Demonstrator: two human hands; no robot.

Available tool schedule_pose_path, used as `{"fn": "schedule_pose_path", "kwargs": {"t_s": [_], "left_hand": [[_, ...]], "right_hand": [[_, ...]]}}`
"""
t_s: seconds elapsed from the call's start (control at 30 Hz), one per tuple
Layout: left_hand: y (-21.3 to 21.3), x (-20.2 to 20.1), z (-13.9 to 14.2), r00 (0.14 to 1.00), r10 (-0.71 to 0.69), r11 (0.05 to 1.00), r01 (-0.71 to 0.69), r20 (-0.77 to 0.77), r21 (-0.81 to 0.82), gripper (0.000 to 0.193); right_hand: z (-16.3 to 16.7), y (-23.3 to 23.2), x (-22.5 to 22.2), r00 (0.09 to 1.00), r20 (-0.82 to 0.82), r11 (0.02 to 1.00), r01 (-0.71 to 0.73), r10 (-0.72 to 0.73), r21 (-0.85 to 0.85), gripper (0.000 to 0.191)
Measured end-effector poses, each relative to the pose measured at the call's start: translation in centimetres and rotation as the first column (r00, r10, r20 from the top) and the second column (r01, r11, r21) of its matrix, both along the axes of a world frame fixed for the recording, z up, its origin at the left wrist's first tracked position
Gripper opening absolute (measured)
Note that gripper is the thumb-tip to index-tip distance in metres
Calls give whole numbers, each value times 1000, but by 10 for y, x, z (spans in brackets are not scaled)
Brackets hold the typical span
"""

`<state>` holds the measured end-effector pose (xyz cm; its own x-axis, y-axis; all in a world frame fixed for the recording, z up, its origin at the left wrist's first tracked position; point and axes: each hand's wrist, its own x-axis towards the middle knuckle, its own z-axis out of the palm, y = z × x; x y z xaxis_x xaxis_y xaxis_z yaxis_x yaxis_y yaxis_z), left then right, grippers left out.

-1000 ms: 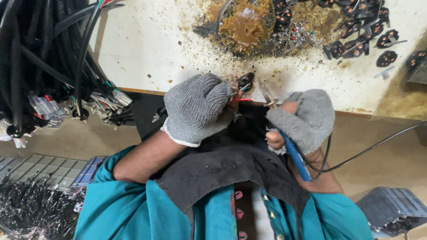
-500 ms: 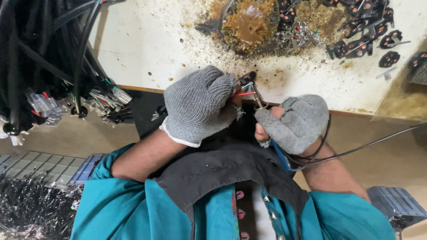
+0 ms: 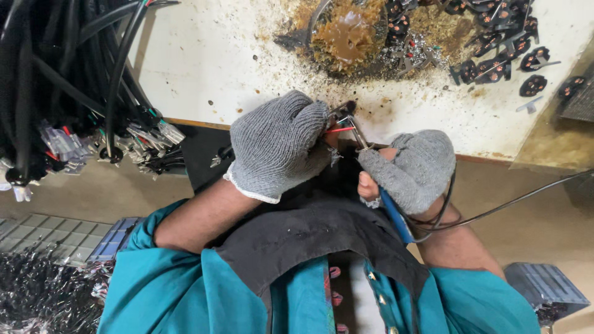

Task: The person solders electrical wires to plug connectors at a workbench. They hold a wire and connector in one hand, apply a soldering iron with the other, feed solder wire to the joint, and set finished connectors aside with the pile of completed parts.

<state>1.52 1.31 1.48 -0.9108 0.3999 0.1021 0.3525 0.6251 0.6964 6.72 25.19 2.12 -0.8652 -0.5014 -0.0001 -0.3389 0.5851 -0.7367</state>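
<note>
My left hand (image 3: 278, 145), in a grey knit glove, is closed around a small black plug part with red wires (image 3: 339, 125) at the edge of the white bench. My right hand (image 3: 413, 168), also in a grey glove, grips a blue-handled soldering iron (image 3: 395, 216); its metal tip (image 3: 357, 135) touches the wires just right of my left fingers. The iron's black cord (image 3: 513, 201) runs off to the right. Both hands sit close together over a dark apron (image 3: 309, 232).
A white stained bench (image 3: 210, 68) carries a tin of brown flux (image 3: 349, 34), solder debris and several black plug parts (image 3: 495, 62) at the back right. Bundles of black cables with stripped ends (image 3: 68, 93) hang at left. Grey trays (image 3: 544, 284) lie at lower right and lower left.
My right hand has shifted left and up, bringing the iron's tip to the wires in my left hand. My left hand has stayed almost in place.
</note>
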Motion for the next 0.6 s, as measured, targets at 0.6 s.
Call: {"fn": "schedule_pose_path", "kwargs": {"t_s": [0.6], "left_hand": [[-2,0,0,1000,-8,1000,8,0,3,29]], "right_hand": [[-1,-1,7,225,939,643,766,-259,-6,35]]}}
